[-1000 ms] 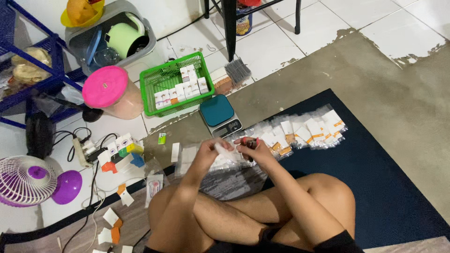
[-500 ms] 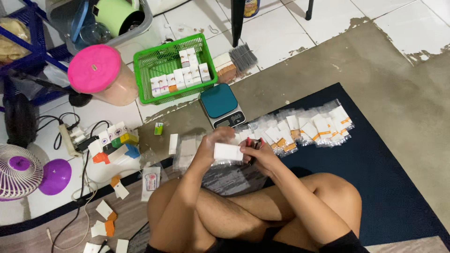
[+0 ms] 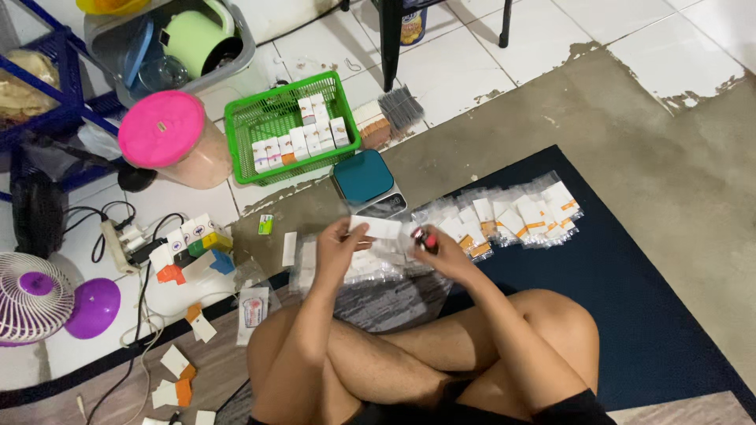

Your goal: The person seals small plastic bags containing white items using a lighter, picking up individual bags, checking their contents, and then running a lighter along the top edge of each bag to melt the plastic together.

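Observation:
I sit cross-legged on a dark blue mat (image 3: 630,315). My left hand (image 3: 340,244) pinches a small white box (image 3: 376,227) by its left end, just in front of a teal kitchen scale (image 3: 364,178). My right hand (image 3: 442,250) is closed around a small dark object with a red tip (image 3: 426,238), close to the box's right end. Under my hands lies a pile of clear plastic sleeves (image 3: 370,264). A row of bagged white-and-orange boxes (image 3: 512,216) fans out to the right of my right hand.
A green basket (image 3: 244,126) with several white boxes stands beyond the scale. A pink-lidded jar (image 3: 169,138), grey tub (image 3: 236,59), blue rack (image 3: 47,126), fan (image 3: 31,295), power strip (image 3: 118,244) and scattered flat cartons (image 3: 181,378) crowd the left. Chair legs (image 3: 387,39) stand at the far side.
The view has shifted closer. My left hand has raised the white box from the sleeve pile, and my right hand with the red-tipped object has moved slightly right of it.

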